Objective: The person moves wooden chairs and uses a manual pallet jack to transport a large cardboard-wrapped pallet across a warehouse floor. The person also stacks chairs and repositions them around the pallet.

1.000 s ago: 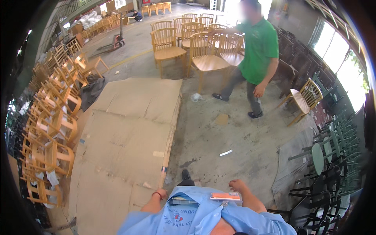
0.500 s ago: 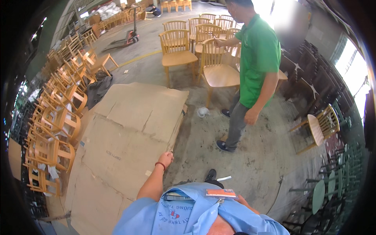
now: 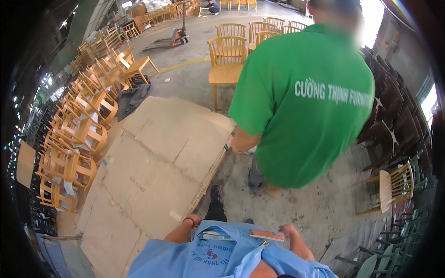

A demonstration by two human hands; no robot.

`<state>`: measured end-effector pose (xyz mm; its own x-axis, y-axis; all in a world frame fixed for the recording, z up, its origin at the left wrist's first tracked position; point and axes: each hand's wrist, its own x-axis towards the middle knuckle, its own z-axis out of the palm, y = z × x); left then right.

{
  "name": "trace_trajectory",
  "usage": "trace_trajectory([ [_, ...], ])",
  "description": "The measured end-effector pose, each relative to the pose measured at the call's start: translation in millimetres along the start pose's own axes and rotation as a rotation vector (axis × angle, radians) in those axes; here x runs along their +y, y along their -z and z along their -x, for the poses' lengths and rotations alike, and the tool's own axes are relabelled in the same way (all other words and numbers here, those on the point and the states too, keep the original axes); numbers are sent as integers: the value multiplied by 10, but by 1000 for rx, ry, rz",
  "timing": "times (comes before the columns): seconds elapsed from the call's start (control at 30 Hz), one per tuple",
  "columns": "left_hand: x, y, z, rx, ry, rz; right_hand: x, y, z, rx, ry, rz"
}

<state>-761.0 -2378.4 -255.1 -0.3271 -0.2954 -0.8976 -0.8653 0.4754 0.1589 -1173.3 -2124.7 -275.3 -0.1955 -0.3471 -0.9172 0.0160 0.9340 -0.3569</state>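
Note:
A large, creased brown cardboard sheet lies in front of me and to the left. My left hand, with a red bracelet at the wrist, is low beside its near right edge. The shirt front partly hides those fingers, so their grip cannot be made out. Over the floor, to the right of my hanging badge, my right hand is out with loosely bent fingers and nothing visible in it. A co-worker in a green shirt stands close ahead, one hand at the sheet's far right corner.
Stacked wooden chairs line the left side. More wooden chairs stand ahead, near a red pallet jack. A single chair and dark stacked chairs are on the right, with green furniture parts nearer me.
The co-worker has come closer and put a hand to the cardboard's corner, away from the chair. My left hand has drawn back toward my body, and my right hand has come further into view.

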Motion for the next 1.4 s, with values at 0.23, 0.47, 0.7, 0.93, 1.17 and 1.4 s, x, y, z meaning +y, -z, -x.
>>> trace_trajectory([
  [0.23, 449, 1514, -923, 116, -225, 446, 663, -642, -494, -62, -274, -187],
  [0.47, -806, 2520, -1128, 428, -279, 46, -696, -774, -1067, -88, -159, 29],
  [0.7, -1203, 3252, -1375, 470, 90, 1075, -2075, -764, -625, 28, -141, -2],
  [0.93, -847, 2966, -1626, 193, -533, 64, -2541, -420, -1078, 125, -179, -94],
  [1.17, -400, 3607, -1953, -85, 17, 976, -2984, 386, -1729, 112, -175, -180],
  [1.4, -19, 5257, -2254, 332, -77, 244, -3530, 1592, -2256, 128, -114, -250],
])
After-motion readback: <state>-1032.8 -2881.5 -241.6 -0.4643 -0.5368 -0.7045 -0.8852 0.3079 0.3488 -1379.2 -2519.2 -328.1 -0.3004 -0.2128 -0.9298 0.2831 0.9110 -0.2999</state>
